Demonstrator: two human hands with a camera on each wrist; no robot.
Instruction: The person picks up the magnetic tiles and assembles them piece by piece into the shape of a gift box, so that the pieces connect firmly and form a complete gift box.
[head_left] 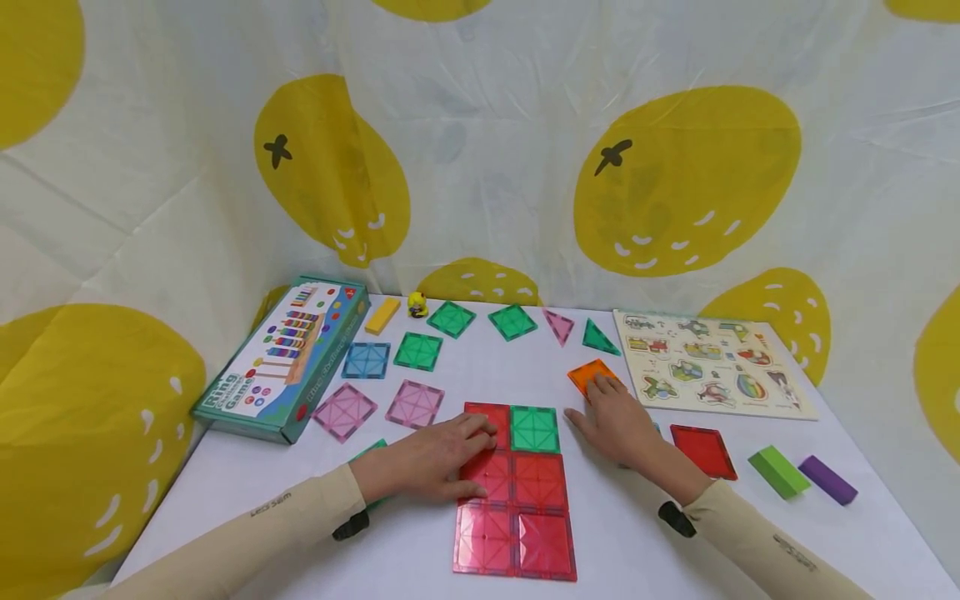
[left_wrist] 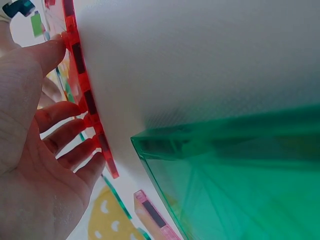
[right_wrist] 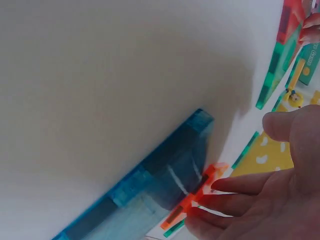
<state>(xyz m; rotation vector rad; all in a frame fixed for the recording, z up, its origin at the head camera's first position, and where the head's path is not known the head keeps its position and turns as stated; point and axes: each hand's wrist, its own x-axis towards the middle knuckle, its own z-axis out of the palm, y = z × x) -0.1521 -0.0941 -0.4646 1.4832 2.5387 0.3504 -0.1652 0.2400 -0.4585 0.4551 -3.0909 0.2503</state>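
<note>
My left hand [head_left: 435, 457] rests on the left side of a flat block of joined magnetic tiles, fingers fairly straight on the red tiles [head_left: 542, 482]. A green tile [head_left: 534, 430] forms the block's far right corner. In the left wrist view, the fingertips touch the red tiles' edge [left_wrist: 90, 102]. A green tile [left_wrist: 250, 190] lies partly under that wrist. My right hand [head_left: 621, 423] reaches forward, its extended fingertips on an orange tile [head_left: 589, 372]; the thumb stands apart. Below that hand, a blue tile [right_wrist: 150, 180] is mostly hidden in the head view.
Loose pink [head_left: 416, 403], blue [head_left: 366, 360] and green tiles [head_left: 418, 351] lie around. A Ring Game box [head_left: 288, 358] stands left, a puzzle board [head_left: 712, 367] right. A red tile [head_left: 703, 451], green block [head_left: 778, 472] and purple block [head_left: 828, 479] lie nearer.
</note>
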